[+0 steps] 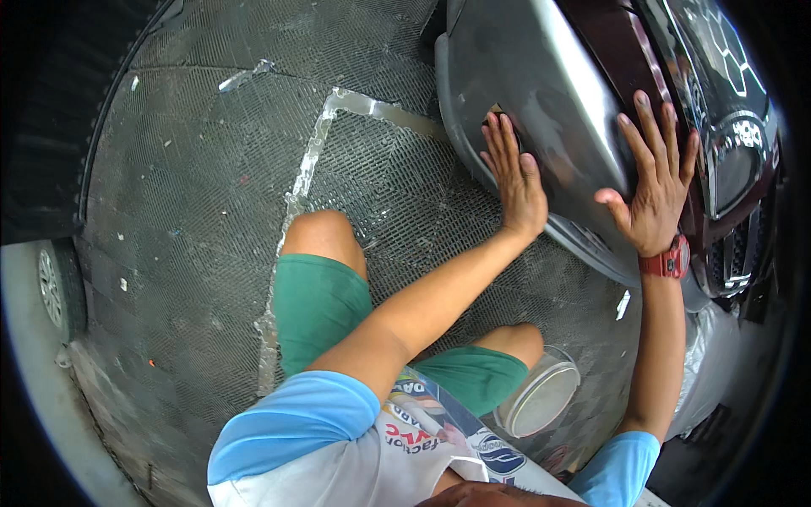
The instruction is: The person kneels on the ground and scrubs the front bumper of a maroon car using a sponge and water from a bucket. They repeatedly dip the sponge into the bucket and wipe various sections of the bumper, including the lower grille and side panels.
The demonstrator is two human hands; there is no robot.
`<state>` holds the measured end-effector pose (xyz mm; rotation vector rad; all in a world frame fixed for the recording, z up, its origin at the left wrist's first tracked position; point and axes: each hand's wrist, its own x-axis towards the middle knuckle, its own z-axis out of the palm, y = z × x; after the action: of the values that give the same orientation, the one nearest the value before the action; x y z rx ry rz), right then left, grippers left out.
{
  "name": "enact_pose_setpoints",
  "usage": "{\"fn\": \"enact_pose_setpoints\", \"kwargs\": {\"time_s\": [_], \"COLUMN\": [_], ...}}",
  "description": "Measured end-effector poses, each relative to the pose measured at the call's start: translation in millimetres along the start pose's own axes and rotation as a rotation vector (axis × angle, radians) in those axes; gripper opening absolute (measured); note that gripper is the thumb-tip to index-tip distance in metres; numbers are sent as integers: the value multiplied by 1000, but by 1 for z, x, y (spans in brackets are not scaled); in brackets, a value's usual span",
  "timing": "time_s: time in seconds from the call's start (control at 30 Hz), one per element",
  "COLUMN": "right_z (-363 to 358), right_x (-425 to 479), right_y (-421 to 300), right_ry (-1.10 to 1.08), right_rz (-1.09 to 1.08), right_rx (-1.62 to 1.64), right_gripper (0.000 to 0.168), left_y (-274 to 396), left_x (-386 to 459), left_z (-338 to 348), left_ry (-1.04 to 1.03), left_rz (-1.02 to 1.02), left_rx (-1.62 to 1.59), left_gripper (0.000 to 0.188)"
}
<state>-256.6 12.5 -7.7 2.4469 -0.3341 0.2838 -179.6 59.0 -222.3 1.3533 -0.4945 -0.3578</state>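
In the head view, a car's bumper with a glossy grey surface curves across the upper right. Flat against its lower left part lies my left hand, fingers extended. A small tan piece shows at those fingertips; whether the hand presses on it I cannot tell. My right hand, fingers spread, rests palm down on the bumper's right part, its fingertips by a dark red painted panel. A red wristwatch is on that wrist. Neither hand grips anything.
Dark ribbed floor tiles bear a light strip and scattered scraps. A round plastic bucket stands beside my right knee. Plastic sheeting lies below the car's front. Another car's wheel is at the far left.
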Motion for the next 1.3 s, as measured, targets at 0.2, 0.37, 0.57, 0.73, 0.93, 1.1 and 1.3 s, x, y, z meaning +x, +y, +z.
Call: {"fn": "enact_pose_setpoints", "kwargs": {"time_s": [0.2, 0.37, 0.57, 0.73, 0.93, 1.1, 1.3], "right_z": [5, 6, 5, 6, 4, 8, 4], "right_x": [10, 6, 6, 11, 0, 4, -5], "right_y": [-2, -3, 0, -1, 7, 4, 8], "right_ry": [68, 49, 64, 35, 7, 1, -35], "right_rz": [-17, -30, -33, -42, -52, -72, -59], "right_rx": [83, 48, 33, 0, -30, -24, -57], "right_gripper": [87, 87, 85, 86, 87, 85, 84], "left_y": [-58, 1, -83, -97, -122, -125, -137], "left_x": [72, -5, 92, -56, 2, 151, 83], "left_z": [-29, -8, -40, -14, -26, -60, -47], "left_ry": [3, -40, -123, -243, -127, -209, -233], "left_rz": [-322, -175, -194, -197, 5, -182, -180], "left_rx": [-114, -70, -20, 112, 212, 91, 80], "left_gripper": [75, 85, 75, 82, 76, 66, 73]}}
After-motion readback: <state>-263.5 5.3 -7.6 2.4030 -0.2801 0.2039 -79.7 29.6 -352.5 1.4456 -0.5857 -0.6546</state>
